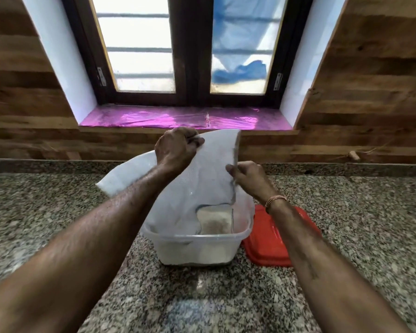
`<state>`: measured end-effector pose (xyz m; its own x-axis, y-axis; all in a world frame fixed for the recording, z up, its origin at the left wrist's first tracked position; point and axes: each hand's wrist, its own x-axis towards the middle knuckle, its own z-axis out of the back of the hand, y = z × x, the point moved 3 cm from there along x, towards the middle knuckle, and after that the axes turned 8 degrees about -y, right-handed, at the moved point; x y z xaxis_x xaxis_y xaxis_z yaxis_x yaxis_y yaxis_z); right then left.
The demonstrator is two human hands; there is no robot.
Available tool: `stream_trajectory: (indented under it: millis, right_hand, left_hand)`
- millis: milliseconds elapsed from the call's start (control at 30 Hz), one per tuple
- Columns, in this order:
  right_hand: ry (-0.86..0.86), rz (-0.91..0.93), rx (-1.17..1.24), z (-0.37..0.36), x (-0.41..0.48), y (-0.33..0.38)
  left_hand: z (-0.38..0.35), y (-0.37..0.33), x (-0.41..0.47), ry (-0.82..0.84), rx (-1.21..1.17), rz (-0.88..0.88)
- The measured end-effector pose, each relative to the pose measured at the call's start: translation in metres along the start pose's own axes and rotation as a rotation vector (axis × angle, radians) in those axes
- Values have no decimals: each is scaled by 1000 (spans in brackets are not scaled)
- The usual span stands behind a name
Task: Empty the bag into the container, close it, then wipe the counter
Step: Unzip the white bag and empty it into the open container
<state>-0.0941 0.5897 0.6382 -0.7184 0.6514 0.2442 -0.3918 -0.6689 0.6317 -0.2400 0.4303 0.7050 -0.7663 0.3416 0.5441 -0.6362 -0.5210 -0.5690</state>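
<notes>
A white plastic bag [209, 179] hangs upside down over a clear plastic container [197, 246] on the speckled granite counter [58, 212]. My left hand [175, 147] grips the bag's raised top corner. My right hand [247, 176] pinches the bag's right edge, lower down. The bag's mouth reaches into the container, where a pale grainy heap [214, 219] lies. A red lid [267, 239] lies flat on the counter just right of the container, partly hidden by my right forearm.
The counter runs to a low granite upstand [46, 165] below a wood-panelled wall. A window with a shiny pink sill [168, 118] sits straight ahead. A small wooden peg [354, 155] sticks out of the wall at right.
</notes>
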Motion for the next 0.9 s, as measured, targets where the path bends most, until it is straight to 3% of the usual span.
stream_trajectory:
  millis: [67, 233, 467, 567, 633, 700, 767, 833, 900]
  right_hand:
    - [-31, -18, 26, 3, 2, -12]
    - [-30, -23, 713, -2, 9, 6]
    - [-28, 7, 347, -18, 13, -37]
    - [-33, -87, 556, -19, 19, -53]
    - [-4, -108, 705, -19, 20, -55]
    - [8, -105, 779, -21, 22, -56]
    - [19, -113, 838, -24, 22, -56]
    - [39, -129, 883, -29, 24, -56]
    - [79, -136, 939, -31, 28, -54]
  left_hand:
    - [4, 11, 0, -4, 31, 20]
    - [-1, -3, -8, 81, 2, -29]
    - [0, -5, -12, 36, 12, -39]
    - [12, 21, -18, -47, 244, -90]
    - [26, 49, -30, -167, 303, -4]
    - [38, 78, -48, -305, 208, 176]
    - [37, 108, -63, -340, -26, 454]
    - [30, 132, -73, -306, -478, 711]
    - [23, 143, -80, -239, -834, 825]
